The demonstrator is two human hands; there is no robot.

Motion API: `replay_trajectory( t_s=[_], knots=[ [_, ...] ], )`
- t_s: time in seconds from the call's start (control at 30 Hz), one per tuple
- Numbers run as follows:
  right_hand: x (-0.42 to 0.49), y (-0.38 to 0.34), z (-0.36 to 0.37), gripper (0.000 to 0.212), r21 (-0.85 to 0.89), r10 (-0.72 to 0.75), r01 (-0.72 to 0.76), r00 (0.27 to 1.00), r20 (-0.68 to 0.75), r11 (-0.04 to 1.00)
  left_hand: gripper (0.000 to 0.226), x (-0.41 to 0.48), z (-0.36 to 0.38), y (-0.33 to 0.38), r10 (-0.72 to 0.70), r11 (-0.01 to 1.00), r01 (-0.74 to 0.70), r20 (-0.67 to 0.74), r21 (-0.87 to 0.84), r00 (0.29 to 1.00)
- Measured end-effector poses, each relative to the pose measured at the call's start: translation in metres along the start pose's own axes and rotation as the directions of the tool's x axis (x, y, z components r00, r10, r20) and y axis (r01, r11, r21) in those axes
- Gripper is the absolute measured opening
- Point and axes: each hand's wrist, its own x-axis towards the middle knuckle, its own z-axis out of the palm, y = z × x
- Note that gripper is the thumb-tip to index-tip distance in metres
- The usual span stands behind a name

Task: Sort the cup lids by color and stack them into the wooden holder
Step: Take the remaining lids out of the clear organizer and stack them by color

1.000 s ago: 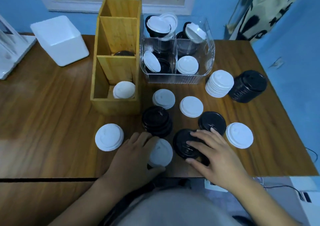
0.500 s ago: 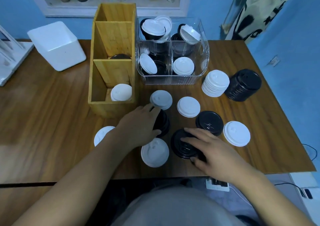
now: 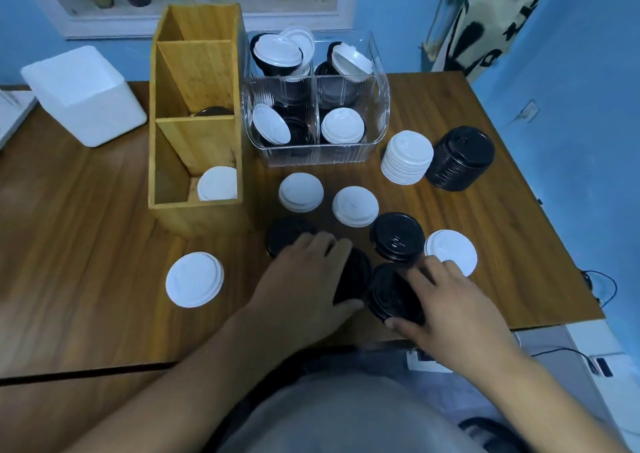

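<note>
The wooden holder stands at the left, with a white lid in its front compartment and a black lid in the middle one. My left hand grips a tilted black lid or small stack, lifted off the black stack. Beside it, my right hand holds another black lid flat on the table, thumb at its near edge. Loose white lids and one black lid lie around.
A clear bin with mixed black and white lids stands behind the loose ones. To its right are a white lid stack and a black lid stack. A white foam box sits far left. The table's near edge is just under my wrists.
My left hand went from the near white lid to the black stack, then came back right holding black lids beside my right hand. That white lid is now hidden.
</note>
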Motion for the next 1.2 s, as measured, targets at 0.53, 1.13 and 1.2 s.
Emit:
replay_trajectory(
  t_s=[0.53, 1.13, 1.2],
  knots=[
    [-0.019, 0.055, 0.003, 0.077, 0.165, -0.102, 0.096, 0.994, 0.025, 0.982, 0.093, 0.002, 0.024, 0.060, -0.367, 0.917, 0.390, -0.204, 0.086, 0.908],
    [-0.007, 0.026, -0.006, 0.072, 0.432, -0.039, 0.085, 0.993, -0.113, 0.898, 0.115, -0.006, 0.041, 0.032, -0.149, 0.986, 0.133, -0.176, -0.098, 0.973],
    [0.003, 0.012, -0.002, 0.074, 0.412, -0.045, 0.080, 0.995, -0.093, 0.908, 0.114, -0.013, 0.041, 0.020, -0.102, 0.984, 0.074, -0.169, -0.165, 0.980]
  ],
)
